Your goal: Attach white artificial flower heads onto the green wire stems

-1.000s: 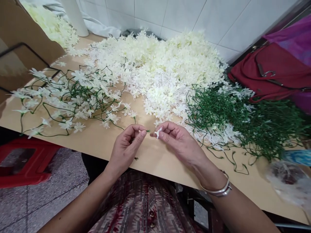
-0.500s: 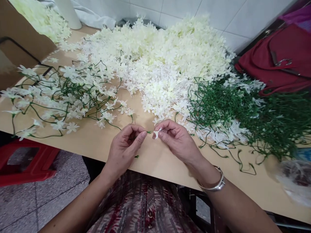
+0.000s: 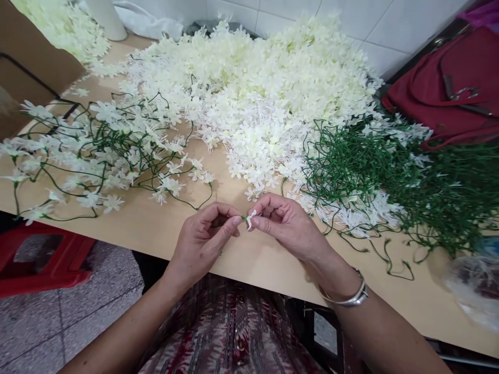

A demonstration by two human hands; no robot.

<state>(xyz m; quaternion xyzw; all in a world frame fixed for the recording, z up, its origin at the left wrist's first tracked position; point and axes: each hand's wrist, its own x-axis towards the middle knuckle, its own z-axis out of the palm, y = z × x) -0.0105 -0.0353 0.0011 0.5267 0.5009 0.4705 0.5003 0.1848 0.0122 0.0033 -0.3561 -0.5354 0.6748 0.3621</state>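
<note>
My left hand [image 3: 208,236] pinches a thin green stem [image 3: 244,218] between thumb and forefinger, its tip pointing right. Facing it, my right hand [image 3: 286,226] is closed on a small white flower [image 3: 250,220]. Stem tip and flower meet in the narrow gap between my fingertips, above the table's front part. Beyond my hands lies a large heap of loose white and pale yellow flowers [image 3: 265,88]. To the left are white flowers joined on green stems [image 3: 117,140]; to the right, a tangle of bare green stems [image 3: 351,161].
A red bag [image 3: 448,88] rests at the back right, with a clear plastic bag [image 3: 475,285] at the right edge. A cardboard box [image 3: 35,62] stands at the left. Below the table [image 3: 156,228] is a red stool [image 3: 50,270]. A tiled wall closes the back.
The stem tip and the white flower have come together; a small gap was between them before. The flower has turned slightly, and the camera view has shifted a little.
</note>
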